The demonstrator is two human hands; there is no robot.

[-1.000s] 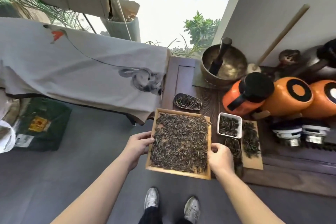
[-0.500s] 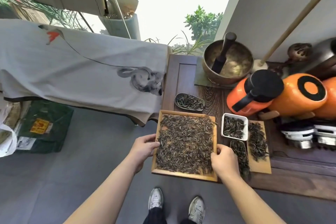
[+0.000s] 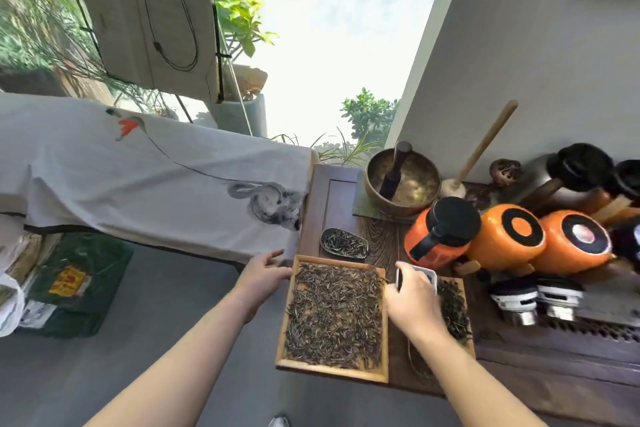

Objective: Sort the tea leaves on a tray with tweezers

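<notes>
A shallow wooden tray full of dark loose tea leaves lies on the near left corner of a dark wooden table, partly past its edge. My left hand hovers open by the tray's far left corner, off the rim. My right hand is to the right of the tray, its fingers curled on a small white square dish that it mostly hides. I see no tweezers.
A dark oval scoop of leaves lies behind the tray. A wooden board with leaves sits to the right. Three orange jugs, a brass bowl and metal pots crowd the back right. A cloth-covered table stands left.
Both hands have let go of the tray's sides. The left hand moved up to the far left corner; the right hand moved right onto the white dish. The view tilted upward.
</notes>
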